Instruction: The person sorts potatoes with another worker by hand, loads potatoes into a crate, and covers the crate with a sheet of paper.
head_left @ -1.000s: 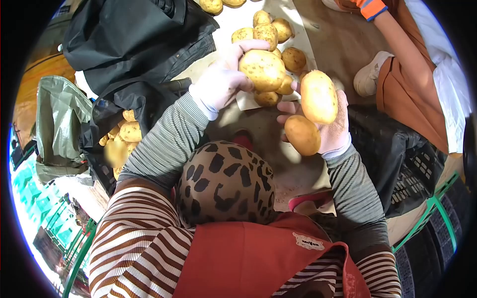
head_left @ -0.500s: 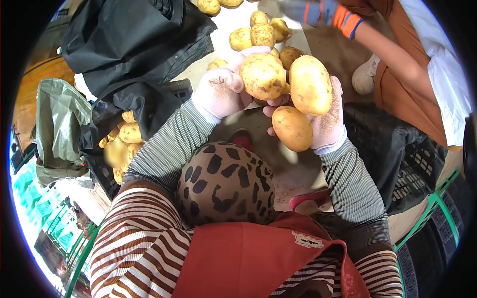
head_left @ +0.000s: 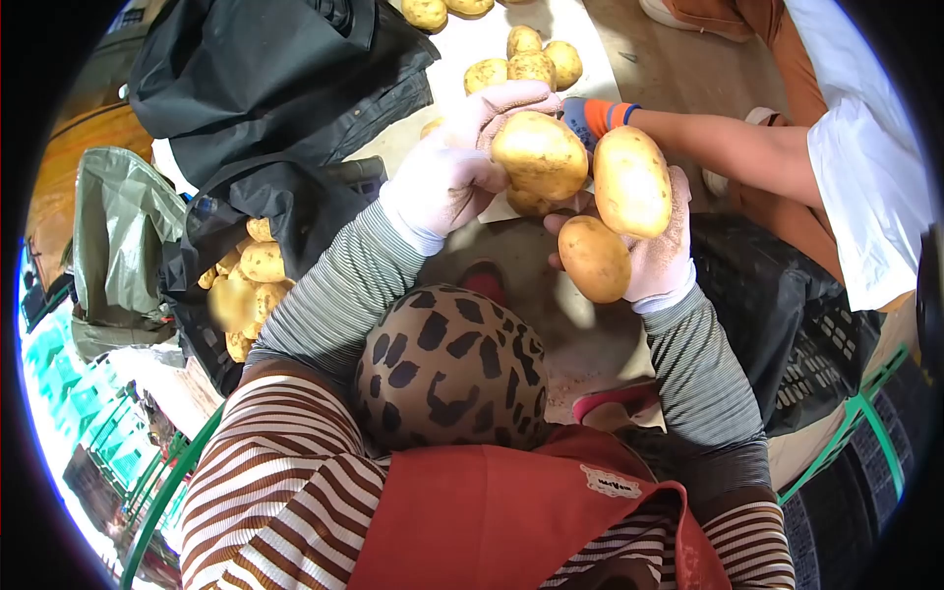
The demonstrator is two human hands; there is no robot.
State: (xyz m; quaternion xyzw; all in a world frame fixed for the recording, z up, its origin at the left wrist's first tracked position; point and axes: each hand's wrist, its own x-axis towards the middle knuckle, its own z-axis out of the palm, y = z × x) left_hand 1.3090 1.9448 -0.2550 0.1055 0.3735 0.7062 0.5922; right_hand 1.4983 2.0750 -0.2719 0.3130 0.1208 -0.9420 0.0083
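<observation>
While the gloved left hand [head_left: 447, 175] is clamping its fingers on a rounded potato [head_left: 540, 155] near the white sheet [head_left: 453, 47], the gloved right hand [head_left: 661, 258] is cradling an oblong potato [head_left: 632, 182] and a smaller potato [head_left: 594, 259], its visible fingertips curling slightly apart, and a co-worker's gloved hand [head_left: 588, 117] is reaching between the hands.

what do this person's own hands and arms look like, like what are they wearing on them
The left hand and right hand wear pale pinkish gloves with whitish cuffs; brownish smudges show on the right palm. Grey oversleeves with thin dark stripes cover the forearms, and above them comes a top with bolder brown and white stripes.
</observation>
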